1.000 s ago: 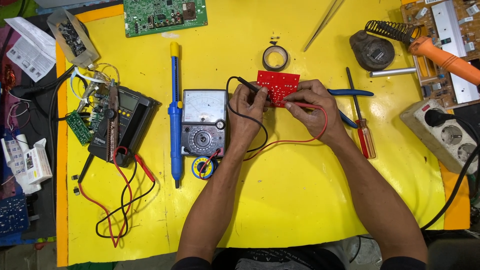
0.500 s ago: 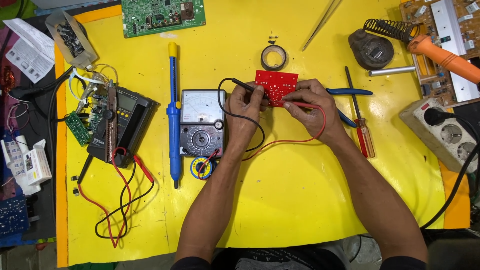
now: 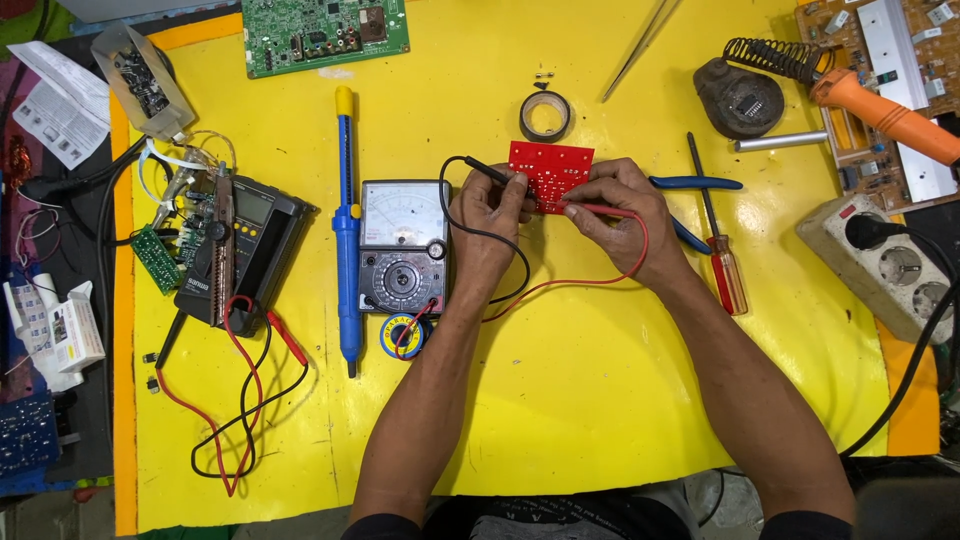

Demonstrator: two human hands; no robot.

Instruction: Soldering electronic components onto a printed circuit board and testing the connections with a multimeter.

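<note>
A small red circuit board (image 3: 550, 170) lies on the yellow table top (image 3: 600, 400). My left hand (image 3: 487, 215) grips a black test probe (image 3: 483, 169) whose tip rests on the board's left side. My right hand (image 3: 625, 210) pinches a red test probe (image 3: 598, 210) against the board's lower edge. Both leads loop back to a grey analogue meter (image 3: 403, 245) just left of my left hand.
A blue solder sucker (image 3: 346, 230), a black digital meter (image 3: 240, 250) with red and black leads, a tape roll (image 3: 545, 115), tweezers (image 3: 640, 45), blue-handled pliers (image 3: 695, 185), a red screwdriver (image 3: 722, 250), an orange soldering iron (image 3: 880, 110), a power strip (image 3: 885, 265) and a green board (image 3: 325, 30) surround the hands.
Both hands stay on the red board; the probes have shifted only slightly and the black lead's loop has changed shape a little.
</note>
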